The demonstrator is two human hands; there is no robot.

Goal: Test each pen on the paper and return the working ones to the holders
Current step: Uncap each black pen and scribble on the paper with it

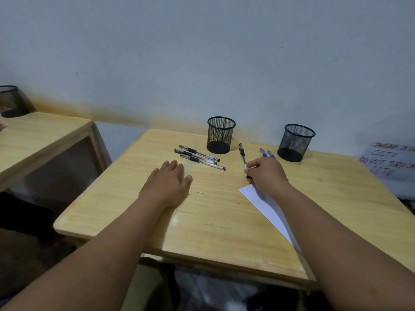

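Observation:
My right hand [267, 173] grips a black pen [243, 154] with its tip down near the top corner of a white sheet of paper [267, 205], which my forearm largely covers. Faint scribbles mark that corner. My left hand [169, 182] rests flat on the wooden table [134, 212], fingers straight. Three black pens [199, 157] lie side by side just beyond my left hand. Two blue pens [267, 153] peek out behind my right hand. Two black mesh holders stand at the back, one in the middle [221, 134] and one to the right [296, 142]; both look empty.
A second wooden table [40, 135] stands at the left with another black mesh holder [11, 101] on it. A handwritten CCTV notice [389, 160] lies at the right edge. The wall runs right behind the holders.

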